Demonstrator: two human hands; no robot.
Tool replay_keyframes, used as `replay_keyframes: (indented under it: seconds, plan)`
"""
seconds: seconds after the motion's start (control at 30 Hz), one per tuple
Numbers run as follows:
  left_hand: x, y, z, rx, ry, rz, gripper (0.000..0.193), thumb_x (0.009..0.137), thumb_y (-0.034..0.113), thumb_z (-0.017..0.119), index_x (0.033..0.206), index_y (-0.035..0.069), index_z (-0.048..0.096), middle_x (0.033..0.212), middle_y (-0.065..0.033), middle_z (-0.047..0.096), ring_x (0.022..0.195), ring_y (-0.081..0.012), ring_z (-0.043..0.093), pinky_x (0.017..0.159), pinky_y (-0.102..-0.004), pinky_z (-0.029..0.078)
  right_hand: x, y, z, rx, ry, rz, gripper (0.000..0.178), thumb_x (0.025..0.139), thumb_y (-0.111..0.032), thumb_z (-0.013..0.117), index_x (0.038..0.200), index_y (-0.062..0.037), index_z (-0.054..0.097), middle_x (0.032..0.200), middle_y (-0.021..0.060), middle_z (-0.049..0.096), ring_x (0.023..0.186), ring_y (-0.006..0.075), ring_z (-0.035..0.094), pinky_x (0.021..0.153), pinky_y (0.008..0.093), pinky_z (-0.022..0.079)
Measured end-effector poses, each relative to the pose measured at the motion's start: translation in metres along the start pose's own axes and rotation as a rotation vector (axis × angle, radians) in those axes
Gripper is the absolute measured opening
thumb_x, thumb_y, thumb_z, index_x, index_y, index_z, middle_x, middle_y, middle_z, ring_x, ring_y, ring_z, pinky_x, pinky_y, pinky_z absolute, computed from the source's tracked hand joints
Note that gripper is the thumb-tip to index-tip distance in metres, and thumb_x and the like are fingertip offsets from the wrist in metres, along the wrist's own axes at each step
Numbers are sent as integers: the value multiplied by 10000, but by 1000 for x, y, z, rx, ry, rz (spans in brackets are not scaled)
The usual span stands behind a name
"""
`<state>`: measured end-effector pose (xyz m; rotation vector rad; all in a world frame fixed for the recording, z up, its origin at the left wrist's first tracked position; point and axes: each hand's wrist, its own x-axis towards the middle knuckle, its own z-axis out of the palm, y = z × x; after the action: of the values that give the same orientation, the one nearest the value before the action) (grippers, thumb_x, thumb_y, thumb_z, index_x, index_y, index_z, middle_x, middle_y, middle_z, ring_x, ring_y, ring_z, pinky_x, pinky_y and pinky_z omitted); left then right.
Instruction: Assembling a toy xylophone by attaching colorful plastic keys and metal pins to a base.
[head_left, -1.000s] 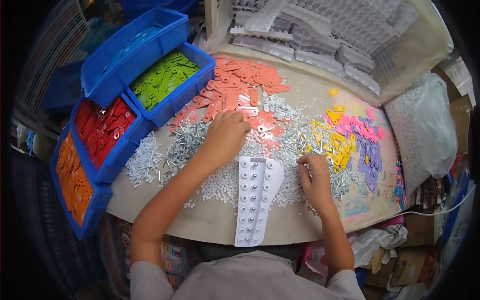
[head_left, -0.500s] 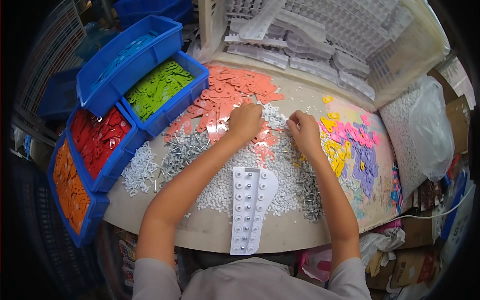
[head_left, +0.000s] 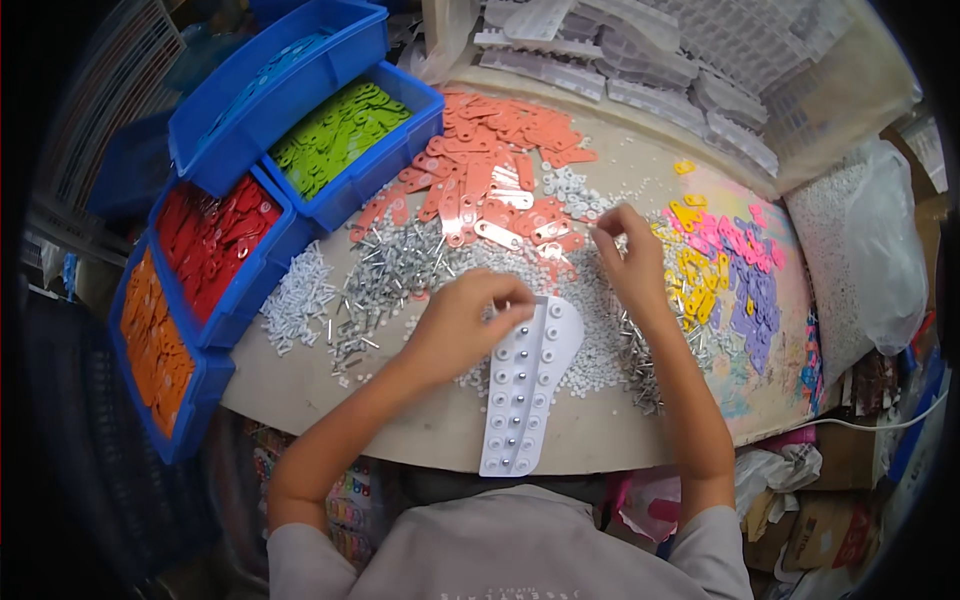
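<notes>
Lettering seen in two places. Grey shirt (head_left: 490,550): row of pale capitals across the front, at the lower edge of the view, small and faint. Cardboard box (head_left: 822,535), lower right: large reddish print, smaller dark print beside it. Red plastic pieces (head_left: 220,240): pale marks, too small to read.

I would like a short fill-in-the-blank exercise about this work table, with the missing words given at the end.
1. The left hand is at the upper end of a tray whose colour is ____.
2. The lowest bin in the picture holds pieces coloured ____.
3. The green pieces lie in a bin coloured ____.
4. From the person's view, the purple pieces lie to the ____ of the tray.

Missing words: white; orange; blue; right.
</notes>
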<state>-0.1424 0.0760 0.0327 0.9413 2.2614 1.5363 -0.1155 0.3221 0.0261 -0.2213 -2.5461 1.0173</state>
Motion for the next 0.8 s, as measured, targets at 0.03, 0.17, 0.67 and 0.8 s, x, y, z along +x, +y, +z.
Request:
replay_keyframes:
  seconds: [0.03, 0.17, 0.67, 0.8]
  plan:
    - [-18, -2, -2, 33, -29, 44, 133, 839, 101, 733, 948, 25, 732, 853, -47, 692, 833, -186, 630, 744, -299, 477, -16, -15, -5, 86, 8, 27, 107, 866, -56, 672, 942, 3, 625, 903, 118, 659, 864, 268, 618, 805, 366, 485]
    - [-63, 0, 1, 5, -85, 92, 101, 832, 81, 738, 922, 36, 730, 890, -54, 683, 870, -212, 615, 772, -311, 475, -86, -50, -26, 81, -214, -80, 102, 842, -25, 691, 938, -10, 662, 917, 94, 661, 903, 254, 605, 839, 358, 463]
    - [-99, 4, 25, 79, 27, -11, 96, 817, 57, 750, 904, 36, 717, 825, -81, 659, 820, -248, 630, 721, -347, 502, -158, -65, -6, 179, -364, 98, 108, 832, -31, 704, 926, -15, 655, 880, 103, 622, 888, 277, 572, 795, 363, 448]
    - [-99, 4, 30, 77, 52, -67, 104, 809, 63, 758, 897, 33, 712, 817, -74, 652, 789, -245, 627, 683, -342, 501, -165, -64, 3, 282, -275, 214, 134, 809, 9, 713, 925, -7, 649, 886, 114, 607, 843, 281, 568, 741, 367, 455]
